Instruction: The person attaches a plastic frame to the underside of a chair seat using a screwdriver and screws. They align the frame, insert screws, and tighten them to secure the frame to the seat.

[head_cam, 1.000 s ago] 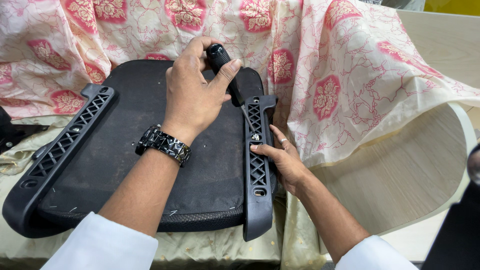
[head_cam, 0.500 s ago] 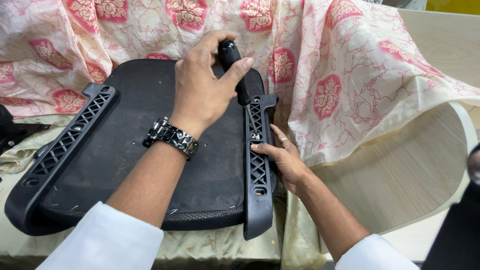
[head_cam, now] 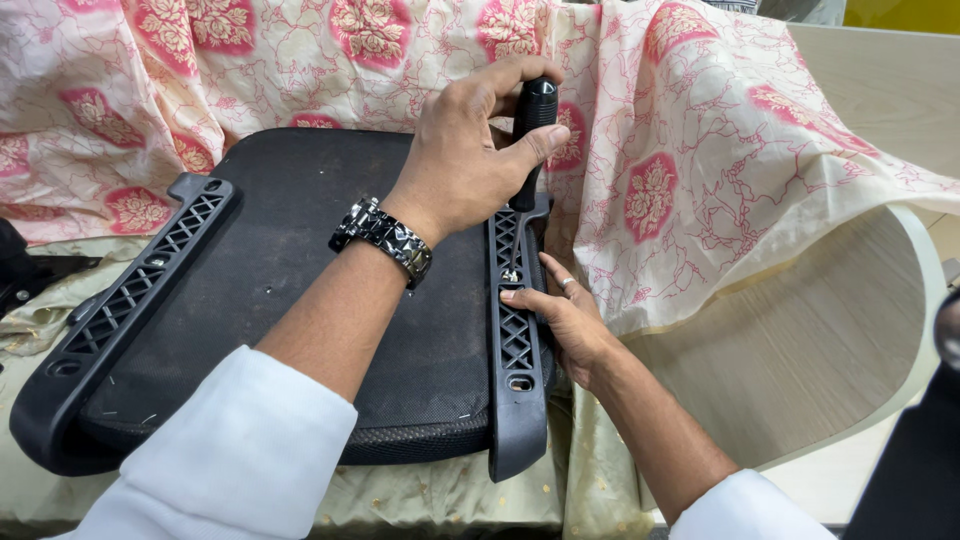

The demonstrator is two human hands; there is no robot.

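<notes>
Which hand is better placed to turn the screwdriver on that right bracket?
Probably the left hand: it already grips the screwdriver upright over the right bracket. The right hand only steadies the bracket beside the tip.

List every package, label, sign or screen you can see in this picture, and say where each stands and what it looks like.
None of these shows here.
What is in view: a black seat pad with lattice rails, upside down on a pink flowered cloth.
The left hand grips a black screwdriver above the right rail.
The right hand rests on that rail.
</notes>
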